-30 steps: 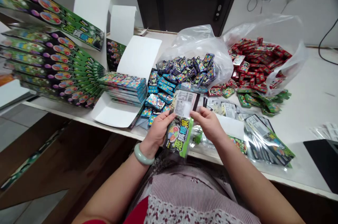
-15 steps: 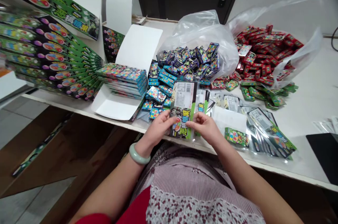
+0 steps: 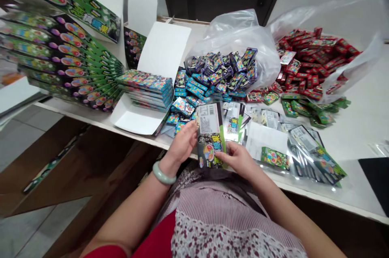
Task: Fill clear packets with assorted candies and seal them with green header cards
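Observation:
A flat black-and-green printed candy packet (image 3: 210, 150), with a pale label panel in its upper half, stands tilted at the table's front edge. My right hand (image 3: 241, 160) grips its lower right side, thumb across the front. At the packet's left edge is my left hand (image 3: 182, 144), its fingers stretched out; whether they touch the edge is hard to tell. Behind the packet lie small blue candy boxes (image 3: 194, 89). More flat packets (image 3: 234, 118) lie just right of it, and a green candy box (image 3: 275, 158) rests on a white-backed packet (image 3: 267, 138).
On the left, filled packets (image 3: 88, 83) fan out beside an open white carton (image 3: 139, 118) holding stacked candy packs (image 3: 146, 83). Clear plastic bags hold purple boxes (image 3: 225, 67) and red boxes (image 3: 316, 55). Green boxes (image 3: 313, 110) and overlapping packets (image 3: 316, 152) lie at right.
My left thumb has come off the packet's front and the fingers have straightened at its edge. My right hand keeps its grip, the packet now slightly lower. The view has shifted slightly.

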Available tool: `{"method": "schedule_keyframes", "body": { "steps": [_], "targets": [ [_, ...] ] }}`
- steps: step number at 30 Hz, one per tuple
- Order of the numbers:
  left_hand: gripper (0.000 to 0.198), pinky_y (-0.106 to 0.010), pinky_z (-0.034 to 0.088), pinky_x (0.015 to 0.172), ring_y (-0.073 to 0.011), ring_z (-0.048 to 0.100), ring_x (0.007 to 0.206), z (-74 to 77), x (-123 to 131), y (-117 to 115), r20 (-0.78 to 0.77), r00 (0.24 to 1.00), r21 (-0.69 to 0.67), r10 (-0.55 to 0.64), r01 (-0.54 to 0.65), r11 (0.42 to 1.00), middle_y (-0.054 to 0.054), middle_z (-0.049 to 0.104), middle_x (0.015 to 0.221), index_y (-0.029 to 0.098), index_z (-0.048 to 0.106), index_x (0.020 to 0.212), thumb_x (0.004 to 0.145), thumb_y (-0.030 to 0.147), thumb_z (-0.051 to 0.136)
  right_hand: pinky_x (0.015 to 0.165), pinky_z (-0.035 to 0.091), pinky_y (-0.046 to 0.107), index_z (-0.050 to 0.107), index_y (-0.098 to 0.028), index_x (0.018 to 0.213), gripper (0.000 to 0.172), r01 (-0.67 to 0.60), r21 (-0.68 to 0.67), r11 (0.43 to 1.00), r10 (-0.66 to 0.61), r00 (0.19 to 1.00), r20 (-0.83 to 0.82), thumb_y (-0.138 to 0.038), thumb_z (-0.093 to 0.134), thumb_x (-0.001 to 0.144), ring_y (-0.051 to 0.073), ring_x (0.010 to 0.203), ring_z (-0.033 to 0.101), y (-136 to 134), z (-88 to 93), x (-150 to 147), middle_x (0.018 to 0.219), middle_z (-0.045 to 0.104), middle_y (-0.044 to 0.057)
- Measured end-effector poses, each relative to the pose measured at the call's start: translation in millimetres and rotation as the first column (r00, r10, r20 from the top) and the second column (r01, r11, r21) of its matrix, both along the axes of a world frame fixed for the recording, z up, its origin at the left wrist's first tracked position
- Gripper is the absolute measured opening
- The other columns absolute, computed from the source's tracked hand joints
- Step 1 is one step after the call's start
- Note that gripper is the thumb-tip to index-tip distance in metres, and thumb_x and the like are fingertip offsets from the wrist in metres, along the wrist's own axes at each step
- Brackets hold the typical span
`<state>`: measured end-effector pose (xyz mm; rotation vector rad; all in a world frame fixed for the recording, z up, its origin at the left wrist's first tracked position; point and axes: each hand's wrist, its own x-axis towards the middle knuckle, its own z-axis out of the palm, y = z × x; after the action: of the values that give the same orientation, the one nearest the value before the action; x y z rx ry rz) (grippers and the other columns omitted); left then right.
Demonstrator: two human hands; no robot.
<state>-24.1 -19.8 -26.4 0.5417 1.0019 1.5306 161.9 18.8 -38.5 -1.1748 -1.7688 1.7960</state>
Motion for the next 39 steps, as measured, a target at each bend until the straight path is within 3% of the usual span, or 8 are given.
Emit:
{"method": "schedule_keyframes", "body": {
  "steps": [6,13,16,24,28,33,37,39],
  "targets": [
    [0.025,-0.022,0.052,0.066,-0.0130,0.066,0.073,10.2,12.9,11.9,-0.059,0.994,0.042,0.096,-0.093,0.995,-0.003,0.071,0.085,0.015,0.065,0.093,0.076,0.032,0.073,0.077,0.050,0.037,0.062,-0.020,0.090,0.025,-0.100,-0.186,0.977,0.066,0.982,-0.177,-0.040,0.068,0.075,0.020,0.080,0.063,-15.2,-10.4,20.8,0.087,0.069,0.005],
    [0.045,-0.025,0.052,0.081,-0.0140,0.064,0.088,16.5,32.6,-8.4,-0.276,0.961,0.135,-0.016,0.055,0.989,-0.005,0.068,0.103,0.023,0.054,0.128,0.084,0.026,0.065,0.077,0.053,0.034,0.039,-0.030,0.126,0.057,0.312,0.121,0.942,-0.256,0.905,-0.340,-0.028,0.070,0.078,0.016,0.079,0.064,6.2,25.4,36.0,0.086,0.065,-0.001],
    [0.053,-0.023,0.051,0.076,-0.0136,0.063,0.086,23.7,28.4,-15.3,-0.318,0.948,0.140,-0.036,0.084,0.987,-0.002,0.066,0.098,0.030,0.048,0.134,0.084,0.024,0.066,0.072,0.053,0.033,0.033,-0.032,0.134,0.059,0.311,0.274,0.910,-0.225,0.926,-0.304,-0.025,0.063,0.084,0.016,0.075,0.063,0.2,34.9,36.3,0.088,0.065,0.000],
    [0.035,-0.024,0.049,0.070,-0.0155,0.062,0.081,26.5,11.7,-28.0,-0.468,0.856,0.054,-0.222,0.278,0.959,-0.001,0.064,0.086,0.025,0.055,0.115,0.083,0.025,0.068,0.055,0.047,0.025,0.047,-0.029,0.120,0.028,0.073,0.453,0.889,-0.062,0.997,-0.039,-0.031,0.053,0.092,0.015,0.069,0.064,-10.4,36.2,48.2,0.084,0.068,0.001],
    [0.011,-0.025,0.048,0.076,-0.0155,0.061,0.085,27.9,18.3,-19.5,-0.587,0.809,0.144,-0.037,0.149,0.978,-0.003,0.065,0.089,0.020,0.063,0.093,0.086,0.028,0.064,0.063,0.047,0.028,0.057,-0.024,0.099,0.013,-0.020,0.550,0.835,-0.037,0.995,0.093,-0.033,0.048,0.095,0.015,0.070,0.062,8.2,45.5,51.5,0.080,0.065,0.002],
    [0.012,-0.027,0.050,0.080,-0.0174,0.065,0.089,35.1,26.7,-6.6,-0.486,0.874,0.164,-0.003,0.094,0.982,-0.006,0.070,0.092,0.017,0.062,0.076,0.081,0.025,0.069,0.067,0.048,0.028,0.055,-0.021,0.077,0.014,0.100,0.559,0.823,-0.043,0.992,-0.115,-0.029,0.057,0.088,0.017,0.087,0.059,22.8,52.7,41.3,0.091,0.061,0.005],
    [0.024,-0.026,0.051,0.074,-0.0156,0.066,0.081,35.3,24.4,-4.4,-0.381,0.925,0.097,0.006,0.033,0.995,-0.003,0.072,0.086,0.020,0.066,0.099,0.077,0.023,0.073,0.060,0.051,0.026,0.055,-0.024,0.097,0.017,0.204,0.314,0.927,-0.114,0.953,-0.281,-0.027,0.064,0.082,0.014,0.077,0.059,24.5,48.3,33.3,0.086,0.059,0.002],
    [0.028,-0.027,0.052,0.075,-0.0160,0.066,0.082,35.1,21.9,-5.2,-0.408,0.913,0.078,-0.003,0.038,0.996,-0.003,0.073,0.086,0.020,0.068,0.103,0.076,0.023,0.073,0.062,0.052,0.027,0.057,-0.025,0.104,0.022,0.181,0.348,0.920,-0.096,0.964,-0.248,-0.026,0.063,0.083,0.014,0.079,0.060,24.1,48.4,33.1,0.088,0.060,0.002]
  ]
}}
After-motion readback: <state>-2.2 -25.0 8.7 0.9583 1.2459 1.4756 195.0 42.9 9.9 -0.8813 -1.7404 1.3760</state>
